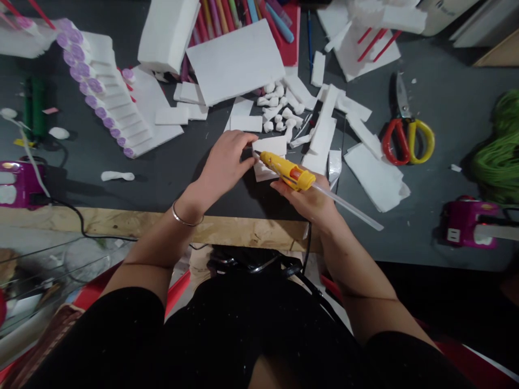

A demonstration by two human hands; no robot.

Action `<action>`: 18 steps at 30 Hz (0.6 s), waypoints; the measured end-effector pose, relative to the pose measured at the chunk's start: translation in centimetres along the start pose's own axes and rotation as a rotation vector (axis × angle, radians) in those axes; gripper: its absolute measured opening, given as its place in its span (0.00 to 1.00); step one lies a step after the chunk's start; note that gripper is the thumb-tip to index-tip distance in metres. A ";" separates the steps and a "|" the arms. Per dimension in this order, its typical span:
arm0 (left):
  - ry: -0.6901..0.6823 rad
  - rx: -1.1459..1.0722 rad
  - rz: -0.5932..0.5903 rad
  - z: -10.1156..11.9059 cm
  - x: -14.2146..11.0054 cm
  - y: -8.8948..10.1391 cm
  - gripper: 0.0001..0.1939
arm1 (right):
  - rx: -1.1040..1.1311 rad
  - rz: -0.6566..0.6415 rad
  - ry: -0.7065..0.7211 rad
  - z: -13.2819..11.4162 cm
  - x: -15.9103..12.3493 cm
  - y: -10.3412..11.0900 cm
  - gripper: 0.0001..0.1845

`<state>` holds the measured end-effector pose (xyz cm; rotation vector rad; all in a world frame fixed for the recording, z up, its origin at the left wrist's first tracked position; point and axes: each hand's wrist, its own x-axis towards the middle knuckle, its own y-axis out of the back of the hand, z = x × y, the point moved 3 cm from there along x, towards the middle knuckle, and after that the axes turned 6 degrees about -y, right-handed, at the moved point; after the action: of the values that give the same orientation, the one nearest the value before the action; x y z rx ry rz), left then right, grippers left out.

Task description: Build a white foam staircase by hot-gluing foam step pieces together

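Observation:
A yellow hot glue gun (279,166) with a clear glue stick (351,208) jutting from its back is in my right hand (310,202), fingers wrapped round the handle. Its nozzle points left, toward the fingertips of my left hand (231,156). Those fingertips are closed on the left edge of a small white foam piece (271,146); part of the piece lies behind the gun. Just beyond it sits a pile of small white knobbly pieces (279,102), with white foam strips (324,119) to the right.
A white stepped model (117,92) edged with purple discs stands at left. Scissors (407,140) with red and yellow handles lie at right, near green cord (498,143). Purple power sockets (470,224) sit at both sides. Markers (227,16) lie at the back.

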<state>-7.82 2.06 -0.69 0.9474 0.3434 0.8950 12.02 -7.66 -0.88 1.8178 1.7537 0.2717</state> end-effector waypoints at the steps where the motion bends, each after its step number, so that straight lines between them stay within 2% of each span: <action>1: -0.002 0.000 0.003 0.0 0.0 0.0 0.15 | -0.003 -0.002 0.000 0.0 0.0 0.0 0.15; 18: -0.001 0.006 -0.002 0.1 0.0 0.0 0.14 | 0.032 0.008 0.000 0.8 0.1 -0.3 0.15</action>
<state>-7.74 2.00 -0.63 0.9530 0.3467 0.8920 12.22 -7.77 -1.69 1.8476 1.7606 0.2478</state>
